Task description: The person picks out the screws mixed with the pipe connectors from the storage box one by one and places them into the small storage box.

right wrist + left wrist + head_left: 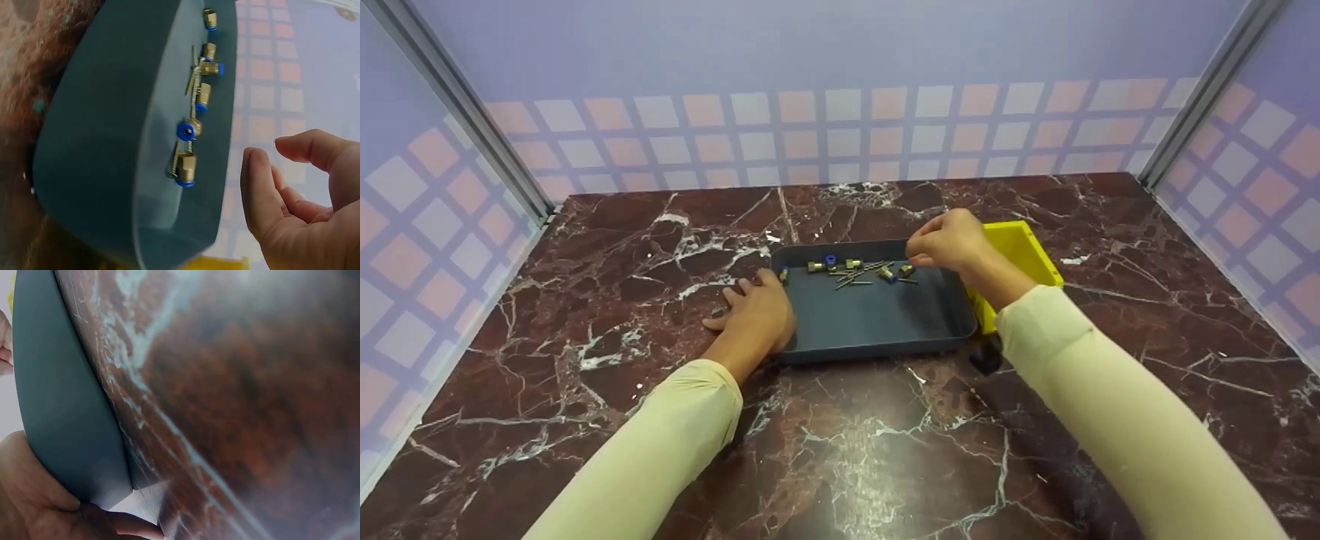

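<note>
A dark grey tray lies on the table, holding several brass fittings with blue collars and several thin screws. At the tray's left end rests my left hand, its fingers spread over the tabletop side and its palm side against the wall. In the left wrist view, that hand lies at the tray's corner. Above the tray's back right corner is my right hand, fingers loosely bent. The right wrist view shows a gap between thumb and index finger, with nothing held there.
A yellow bin stands right against the tray's right end, partly behind my right forearm. Near its front lies a small black object. The marbled table is walled at the back and both sides by tile-patterned panels.
</note>
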Demonstrator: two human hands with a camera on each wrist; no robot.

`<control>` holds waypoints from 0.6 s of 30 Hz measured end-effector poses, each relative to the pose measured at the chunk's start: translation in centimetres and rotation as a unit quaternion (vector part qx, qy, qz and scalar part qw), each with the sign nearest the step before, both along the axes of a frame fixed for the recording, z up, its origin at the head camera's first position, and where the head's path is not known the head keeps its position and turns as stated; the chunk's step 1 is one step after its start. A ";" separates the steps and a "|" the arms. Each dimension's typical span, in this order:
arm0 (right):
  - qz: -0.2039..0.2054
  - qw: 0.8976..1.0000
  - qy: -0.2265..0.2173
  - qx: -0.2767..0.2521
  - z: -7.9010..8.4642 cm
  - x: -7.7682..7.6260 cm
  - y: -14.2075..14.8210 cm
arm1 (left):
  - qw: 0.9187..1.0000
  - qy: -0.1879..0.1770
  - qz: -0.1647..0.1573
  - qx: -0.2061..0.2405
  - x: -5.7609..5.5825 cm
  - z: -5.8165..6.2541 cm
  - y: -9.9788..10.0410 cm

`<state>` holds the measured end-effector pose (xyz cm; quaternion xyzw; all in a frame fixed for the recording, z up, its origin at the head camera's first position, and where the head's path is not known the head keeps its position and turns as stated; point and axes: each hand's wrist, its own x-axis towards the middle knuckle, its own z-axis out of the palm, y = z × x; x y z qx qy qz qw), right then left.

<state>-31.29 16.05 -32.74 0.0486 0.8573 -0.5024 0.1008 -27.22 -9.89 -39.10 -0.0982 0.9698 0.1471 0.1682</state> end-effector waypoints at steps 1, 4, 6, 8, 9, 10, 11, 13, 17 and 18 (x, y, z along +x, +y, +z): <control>-0.001 1.000 0.003 0.014 -0.1 -0.1 -0.2 | 1.000 0.000 0.000 0.001 0.0 0.0 0.0; -0.005 0.998 0.017 0.058 -0.5 -0.3 -0.9 | 1.000 0.002 -0.002 0.000 0.0 0.1 0.0; -0.009 0.996 0.028 0.090 -0.7 -0.5 -1.2 | 1.000 0.002 -0.004 -0.002 0.0 0.2 -0.1; -0.012 0.991 0.039 0.124 -0.9 -0.7 -1.4 | 1.000 0.002 -0.004 -0.003 0.0 0.2 -0.1; -0.012 0.989 0.043 0.140 -1.0 -0.8 -1.5 | 1.000 0.002 -0.004 -0.003 0.0 0.2 -0.2; -0.012 0.987 0.046 0.154 -1.1 -0.8 -1.6 | 1.000 0.002 -0.003 -0.001 0.0 0.2 -0.2; -0.011 0.985 0.048 0.164 -1.2 -0.9 -1.6 | 1.000 0.003 -0.002 0.001 0.0 0.2 -0.2; -0.010 0.982 0.050 0.180 -1.5 -1.1 -1.6 | 1.000 0.003 -0.001 0.005 0.0 0.1 -0.2; -0.010 0.977 0.040 0.209 -2.1 -1.4 -1.6 | 1.000 -0.011 0.001 0.002 -0.1 0.2 -0.1; -0.010 0.976 0.034 0.217 -2.1 -1.4 -1.5 | 1.000 -0.016 0.000 0.000 -0.2 0.2 -0.1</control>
